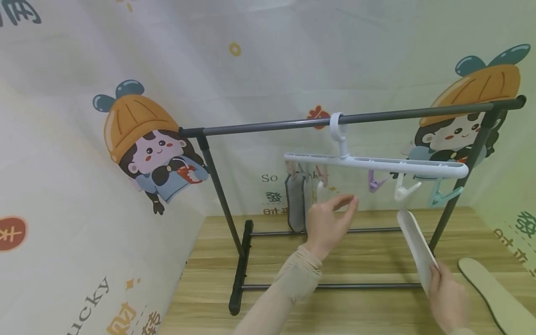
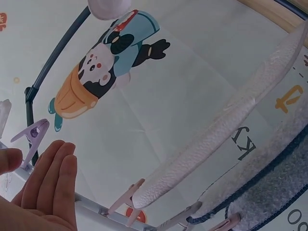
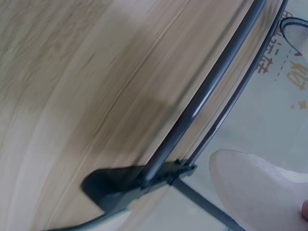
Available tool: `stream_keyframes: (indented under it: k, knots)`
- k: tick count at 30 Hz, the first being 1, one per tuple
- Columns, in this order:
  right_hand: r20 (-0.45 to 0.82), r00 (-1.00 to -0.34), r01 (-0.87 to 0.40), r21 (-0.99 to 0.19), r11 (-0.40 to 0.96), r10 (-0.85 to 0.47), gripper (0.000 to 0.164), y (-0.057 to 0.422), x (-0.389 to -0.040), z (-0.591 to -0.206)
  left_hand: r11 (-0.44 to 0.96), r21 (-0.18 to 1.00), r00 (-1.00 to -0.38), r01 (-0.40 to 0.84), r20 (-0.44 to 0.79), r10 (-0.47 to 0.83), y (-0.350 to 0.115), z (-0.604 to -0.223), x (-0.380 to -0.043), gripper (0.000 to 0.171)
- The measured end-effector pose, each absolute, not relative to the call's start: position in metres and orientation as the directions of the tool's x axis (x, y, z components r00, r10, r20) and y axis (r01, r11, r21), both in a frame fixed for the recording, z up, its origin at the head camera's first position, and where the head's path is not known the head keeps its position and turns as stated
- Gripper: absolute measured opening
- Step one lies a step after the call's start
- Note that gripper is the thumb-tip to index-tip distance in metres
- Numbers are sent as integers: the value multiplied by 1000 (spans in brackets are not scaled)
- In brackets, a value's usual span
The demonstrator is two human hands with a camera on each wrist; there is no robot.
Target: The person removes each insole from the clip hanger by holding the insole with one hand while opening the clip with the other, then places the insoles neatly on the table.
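Note:
My left hand is raised below the middle of a white clip hanger, its fingers fairly straight and nothing between thumb and fingers. Close to those fingers in the left wrist view is a purple clip. My right hand grips a white insole by its lower end, tilted upward; the right wrist view shows the insole with just a fingertip at the edge. At the hanger's left, grey fleecy insoles hang from clips, and a pink clip holds a white insole.
The hanger hooks over the top bar of a dark metal rack standing on a wood-grain table. White and teal clips dangle at the hanger's right. Another insole lies on the table at the right.

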State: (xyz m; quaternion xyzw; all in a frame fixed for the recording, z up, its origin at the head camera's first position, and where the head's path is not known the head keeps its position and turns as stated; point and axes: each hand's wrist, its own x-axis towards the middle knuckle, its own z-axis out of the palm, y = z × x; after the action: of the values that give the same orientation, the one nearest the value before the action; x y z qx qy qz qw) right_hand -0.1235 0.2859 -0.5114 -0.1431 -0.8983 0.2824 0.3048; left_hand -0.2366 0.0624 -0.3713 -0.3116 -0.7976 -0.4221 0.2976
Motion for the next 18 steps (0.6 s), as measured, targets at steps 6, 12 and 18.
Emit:
stream_keyframes:
  k: [6, 12, 18]
  knots:
    - [429, -769, 166, -581, 797, 473, 29, 308, -113, -513, 427, 516, -644, 742, 727, 239, 60, -374, -235, 25]
    - [195, -826, 358, -543, 760, 529, 46, 333, -105, -510, 446, 528, -664, 723, 709, 237, 56, -374, -235, 26]
    - [100, -813, 453, -509, 732, 573, 48, 355, -99, -510, 446, 529, -664, 722, 710, 233, 54, -374, -236, 27]
